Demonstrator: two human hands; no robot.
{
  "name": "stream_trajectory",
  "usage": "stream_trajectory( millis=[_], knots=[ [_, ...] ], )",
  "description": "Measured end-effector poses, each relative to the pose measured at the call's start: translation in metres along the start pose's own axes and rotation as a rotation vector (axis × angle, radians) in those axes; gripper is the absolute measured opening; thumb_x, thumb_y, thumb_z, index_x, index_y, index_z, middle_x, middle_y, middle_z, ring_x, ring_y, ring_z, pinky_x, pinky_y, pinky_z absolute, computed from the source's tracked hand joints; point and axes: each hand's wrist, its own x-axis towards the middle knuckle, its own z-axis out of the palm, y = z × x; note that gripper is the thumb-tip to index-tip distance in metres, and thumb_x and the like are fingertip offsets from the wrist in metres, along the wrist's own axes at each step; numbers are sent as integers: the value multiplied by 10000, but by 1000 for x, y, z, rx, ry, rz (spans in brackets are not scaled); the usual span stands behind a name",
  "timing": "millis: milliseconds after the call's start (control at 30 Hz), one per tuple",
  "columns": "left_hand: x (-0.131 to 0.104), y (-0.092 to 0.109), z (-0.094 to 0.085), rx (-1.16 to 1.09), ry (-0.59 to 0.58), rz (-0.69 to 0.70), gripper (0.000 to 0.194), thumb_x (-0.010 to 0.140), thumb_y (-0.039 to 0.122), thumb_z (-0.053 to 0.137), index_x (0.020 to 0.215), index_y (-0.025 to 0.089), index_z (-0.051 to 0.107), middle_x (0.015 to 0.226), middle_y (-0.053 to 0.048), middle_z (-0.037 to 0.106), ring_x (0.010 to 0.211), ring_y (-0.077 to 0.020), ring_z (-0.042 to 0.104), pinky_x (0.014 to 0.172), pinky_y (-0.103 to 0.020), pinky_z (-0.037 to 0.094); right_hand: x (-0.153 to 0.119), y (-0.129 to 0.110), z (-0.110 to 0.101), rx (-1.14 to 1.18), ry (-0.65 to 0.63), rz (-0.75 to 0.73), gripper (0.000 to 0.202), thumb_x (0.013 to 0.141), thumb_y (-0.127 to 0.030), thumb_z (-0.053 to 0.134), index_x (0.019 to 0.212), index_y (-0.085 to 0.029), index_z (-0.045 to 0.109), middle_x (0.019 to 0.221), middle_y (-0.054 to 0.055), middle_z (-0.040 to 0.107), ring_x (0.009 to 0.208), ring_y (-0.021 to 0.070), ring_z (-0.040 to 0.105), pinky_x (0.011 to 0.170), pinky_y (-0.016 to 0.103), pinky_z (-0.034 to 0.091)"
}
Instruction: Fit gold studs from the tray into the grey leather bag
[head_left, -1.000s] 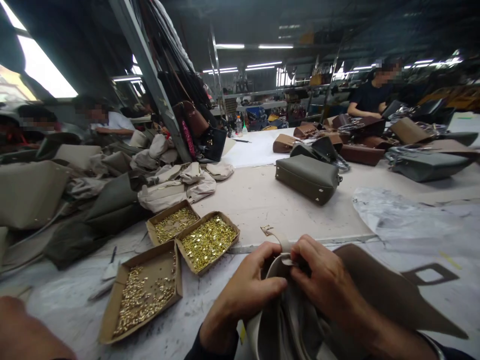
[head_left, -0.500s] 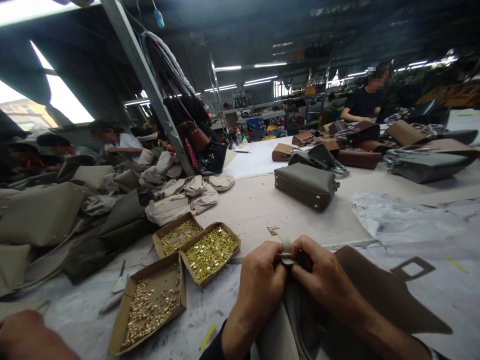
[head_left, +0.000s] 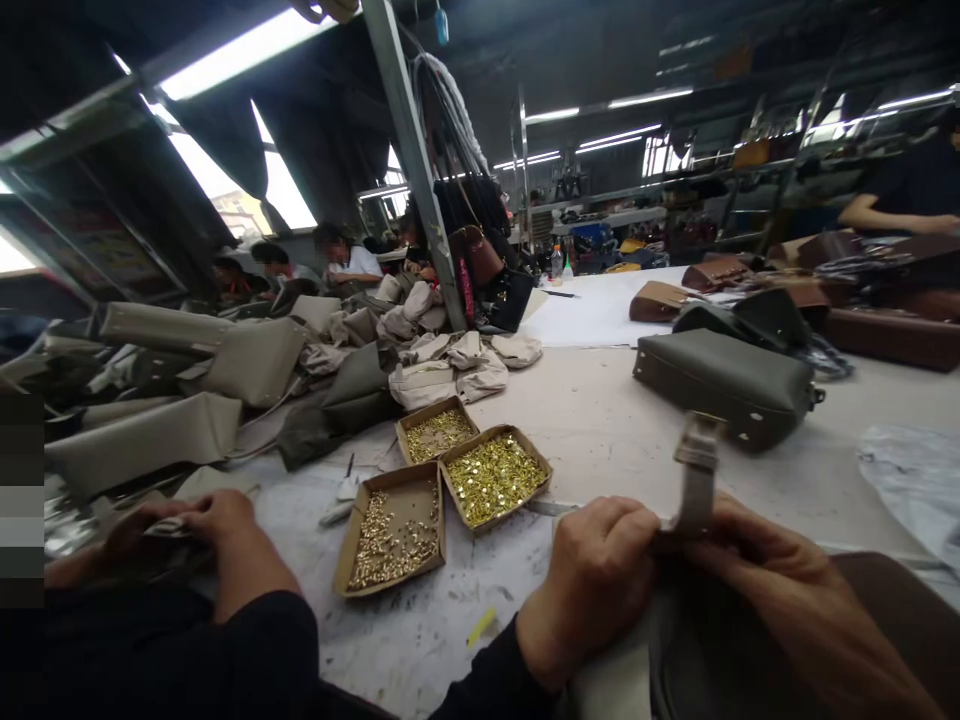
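Observation:
My left hand (head_left: 600, 575) is closed on the edge of a dark grey-green bag piece (head_left: 720, 640) at the lower right. Beside it, my right hand (head_left: 787, 580) pinches the base of a light grey strap (head_left: 697, 490). The strap stands up between the hands, with a metal buckle (head_left: 703, 425) at its top. My fingertips are partly hidden behind the strap and the bag. A pale panel (head_left: 611, 680) hangs under my left hand.
Three cardboard trays hold gold studs (head_left: 397, 535) and brass pieces (head_left: 495, 475). A green bag (head_left: 720, 385) lies beyond my hands. Grey bags (head_left: 150, 440) pile up at left, where a co-worker's hands (head_left: 225, 520) work. Another person stands at far right.
The view has swung left, bringing the neighbouring co-worker's hands and sleeves into sight. The strap, bent over between my hands before, now stands upright with its buckle up.

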Motion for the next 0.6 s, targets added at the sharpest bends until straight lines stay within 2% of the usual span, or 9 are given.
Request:
stream_trajectory(
  millis=[133, 300, 400, 500, 600],
  knots=[
    [-2, -2, 3, 15, 110, 11, 253, 885, 51, 541, 1067, 184, 655, 974, -66, 693, 784, -160, 671, 703, -249, 556, -5, -4, -5, -60, -41, -126, 205, 824, -401, 794, 675, -260, 785, 931, 80, 684, 804, 244, 688, 623, 242, 597],
    [-7, -4, 7, 6, 180, -45, 313, 856, 36, 568, 1107, 204, 650, 897, -50, 660, 772, -173, 649, 658, -253, 532, -11, -5, -14, -193, -76, -261, 208, 885, -236, 678, 701, -265, 772, 992, 57, 707, 925, 223, 697, 780, 232, 586],
    [-9, -7, 10, 7, 237, -67, 292, 838, 30, 583, 1068, 205, 623, 868, -39, 663, 759, -179, 646, 663, -268, 536, -12, -1, -20, -235, -34, -274, 193, 931, -258, 656, 774, -262, 768, 984, 54, 712, 928, 230, 697, 801, 260, 586],
    [-11, -9, 11, 61, 242, -49, 291, 829, 38, 580, 1059, 214, 607, 853, -32, 659, 742, -183, 642, 660, -283, 535, -15, 9, -31, -311, 15, -290, 164, 960, -335, 660, 871, -265, 778, 991, 60, 712, 929, 249, 696, 805, 295, 598],
    [-12, -8, 14, 127, 240, -37, 312, 795, 46, 574, 1053, 220, 589, 836, -28, 658, 733, -195, 646, 642, -294, 535, -24, 24, -45, -403, -3, -244, 176, 960, -420, 675, 983, -282, 783, 1059, 66, 723, 981, 265, 704, 846, 311, 611]
  ],
)
